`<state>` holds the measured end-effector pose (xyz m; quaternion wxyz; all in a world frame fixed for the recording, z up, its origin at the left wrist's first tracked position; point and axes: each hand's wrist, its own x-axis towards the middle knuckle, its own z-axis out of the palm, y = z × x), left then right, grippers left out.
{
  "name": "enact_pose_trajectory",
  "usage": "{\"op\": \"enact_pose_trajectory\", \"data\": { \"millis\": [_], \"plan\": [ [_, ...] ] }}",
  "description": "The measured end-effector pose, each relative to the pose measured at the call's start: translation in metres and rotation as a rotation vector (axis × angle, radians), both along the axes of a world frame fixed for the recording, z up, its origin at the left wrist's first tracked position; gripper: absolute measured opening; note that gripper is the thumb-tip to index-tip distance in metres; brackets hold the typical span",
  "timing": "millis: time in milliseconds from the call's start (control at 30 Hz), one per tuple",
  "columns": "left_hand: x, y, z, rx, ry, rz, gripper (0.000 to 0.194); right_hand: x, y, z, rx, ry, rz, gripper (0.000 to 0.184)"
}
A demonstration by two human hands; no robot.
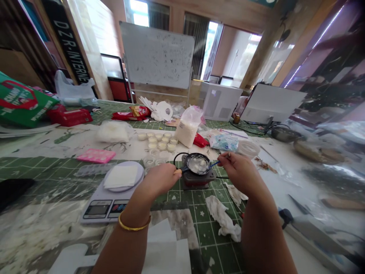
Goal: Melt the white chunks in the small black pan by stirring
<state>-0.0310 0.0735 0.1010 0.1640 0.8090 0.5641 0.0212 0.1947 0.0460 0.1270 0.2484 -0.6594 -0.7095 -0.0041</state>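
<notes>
Wax (198,165), cloudy white, in black pan (189,159), left grip (159,180) clenched on handle (184,169), right grip (236,171) pinching blue spoon (214,164)

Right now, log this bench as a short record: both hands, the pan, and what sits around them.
Left hand: grips the handle of a small black pan
Right hand: holds a blue stirrer, its end reaching into the pan
Pan contents: whitish, lumpy stuff
Under pan: small hot plate
Left of pan: kitchen scale
Behind pan: small cups, bag of white granules
Below right hand: crumpled tissue on green cutting mat
</notes>
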Motion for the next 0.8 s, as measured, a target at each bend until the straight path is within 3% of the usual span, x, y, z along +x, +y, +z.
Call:
{"op": "enact_pose_trajectory", "data": {
  "millis": [167,300,400,533,633,700,800],
  "plan": [
    [-0.001,0.000,0.000,0.010,-0.005,-0.008,0.045,-0.003,-0.001,-0.005,0.043,0.012,-0.017,0.026],
    [-0.001,0.000,0.000,0.001,-0.007,-0.003,0.044,-0.006,0.000,-0.008,0.027,0.084,0.086,0.026],
    [-0.001,0.001,-0.001,-0.007,-0.010,-0.003,0.045,-0.008,0.001,-0.010,0.088,0.072,0.041,0.026],
    [-0.001,0.001,-0.002,-0.013,-0.014,-0.010,0.045,-0.008,0.002,-0.012,0.039,0.052,0.074,0.025],
    [-0.001,0.001,-0.003,-0.007,-0.016,-0.013,0.045,-0.008,0.001,-0.012,0.115,0.033,0.008,0.026],
    [-0.001,0.002,-0.003,-0.004,-0.020,-0.009,0.046,-0.009,0.000,-0.011,0.094,-0.021,-0.023,0.025],
    [-0.002,0.002,-0.004,-0.007,-0.025,-0.006,0.045,-0.011,0.000,-0.011,0.032,-0.005,0.050,0.025]
  ]
}}
